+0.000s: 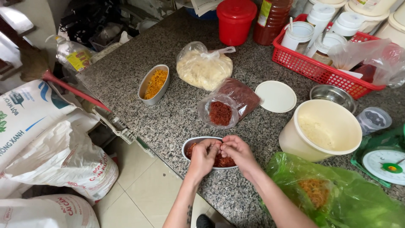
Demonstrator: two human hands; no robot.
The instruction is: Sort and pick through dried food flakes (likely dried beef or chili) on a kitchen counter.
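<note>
green plastic bag (337, 198) nearest, on the granite counter (168, 122) | left hand (203, 157) and right hand (237, 153) side by side over an oval metal dish (188, 145); fingers curled, pinching the red shredded food (223, 161) in it | beyond: open clear bag of red shreds (220, 113); cream tub (320, 128); farthest, red basket (320, 69)

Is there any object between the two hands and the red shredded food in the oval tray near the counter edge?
Nothing visible does. The left hand and the right hand are directly over the oval tray, fingers in the red shredded food. The open bag of red flakes lies behind it.
</note>
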